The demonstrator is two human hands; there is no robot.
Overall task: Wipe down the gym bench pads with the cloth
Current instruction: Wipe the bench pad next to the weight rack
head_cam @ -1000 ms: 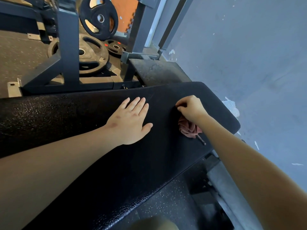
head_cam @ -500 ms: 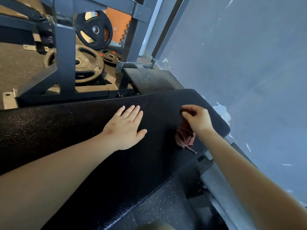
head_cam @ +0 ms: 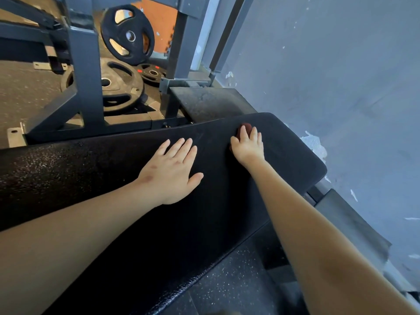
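While my left hand (head_cam: 172,171) lies flat on the black bench pad (head_cam: 68,176), fingers straight and close together with the thumb out to the side, my right hand (head_cam: 248,147) presses the cloth (head_cam: 245,128) down onto the same pad, further toward its rounded far end. Neither hand is curled round anything. The left holds nothing and simply rests palm-down, and the right has its fingers stretched out over the cloth rather than gripping it.

The cloth is dark red (most of it is hidden under my palm, so I cannot tell how it is folded). A bit of it shows beyond my fingertips and a sliver beside my thumb. It lies on the pad's top surface near the far edge, apart from my left hand, with bare pad between the two. The pad runs across the view from the left edge toward the right. Its textured skin catches light on the left part and looks darker and smoother by the cloth.

Beyond the pad stands a grey steel frame (head_cam: 85,71) on the speckled rubber floor (head_cam: 25,94). Behind the frame a large weight plate (head_cam: 118,87) lies flat on the floor, a smaller plate (head_cam: 151,75) lies just beside it, and a third plate (head_cam: 127,35) stands upright above them. A dusty dark platform (head_cam: 211,101) sits just past the pad's far edge. To my right rises a blue-grey wall (head_cam: 341,87) with chipped paint.
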